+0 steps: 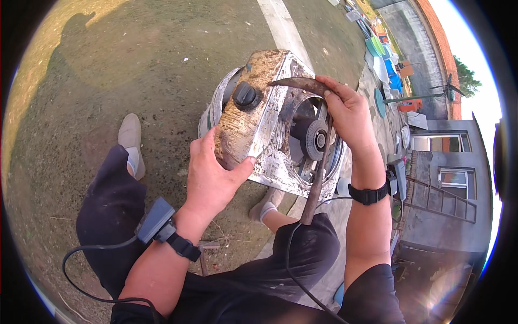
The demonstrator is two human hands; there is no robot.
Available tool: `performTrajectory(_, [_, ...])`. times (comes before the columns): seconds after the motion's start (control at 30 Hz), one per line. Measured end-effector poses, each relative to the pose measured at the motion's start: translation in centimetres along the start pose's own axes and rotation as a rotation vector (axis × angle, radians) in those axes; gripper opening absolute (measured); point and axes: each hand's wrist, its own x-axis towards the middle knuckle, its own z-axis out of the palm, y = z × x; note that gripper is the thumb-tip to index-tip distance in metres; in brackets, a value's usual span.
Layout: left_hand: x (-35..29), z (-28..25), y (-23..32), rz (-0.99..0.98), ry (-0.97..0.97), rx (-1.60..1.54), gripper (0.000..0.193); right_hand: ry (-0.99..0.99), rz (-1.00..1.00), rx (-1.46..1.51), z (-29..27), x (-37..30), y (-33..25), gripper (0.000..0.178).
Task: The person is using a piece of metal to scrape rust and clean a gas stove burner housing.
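Observation:
A small gas stove [270,156] with flaking white paint and brown grime is tilted up in front of me. Its front panel carries a black knob [246,96], and a round burner [315,139] sits in the opening on its top. My left hand [213,168] grips the stove's near lower corner, thumb on one face and fingers round the other. In my right hand [348,110] is a rusty sickle [317,189], pinched where blade and handle meet. Its curved blade lies across the upper edge of the stove, with the tip at the grimy front panel. The handle hangs down past the burner.
Behind the stove shows a white round container [208,116], partly hidden. Packed earth with a pale concrete strip [281,27] surrounds me. To the right are basins and tubs [375,47], a standing fan [448,92], a ladder [442,200] and a grey building. Cables run from both wrist devices.

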Motion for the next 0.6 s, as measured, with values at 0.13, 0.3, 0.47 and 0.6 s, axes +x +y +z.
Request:
performTrajectory(0.13, [0.0,0.2,-0.2,0.016,0.011,-0.006,0.086,-0.126,-0.026,-0.058,0.0,-1.4,-0.4,0.034])
performTrajectory(0.3, [0.1,0.1,-0.3,0.006,-0.002,-0.012,0.088,-0.123,0.096,0.035,-0.2,-0.5,-0.5,0.035])
performTrajectory(0.47, [0.1,0.0,0.2,-0.001,0.006,0.010,0.088,-0.140,-0.048,-0.110,0.1,-0.4,-0.4,0.035])
performTrajectory(0.6, [0.1,-0.1,0.0,-0.014,-0.009,0.004,0.088,-0.047,0.044,0.031,0.2,0.9,-1.1,0.034])
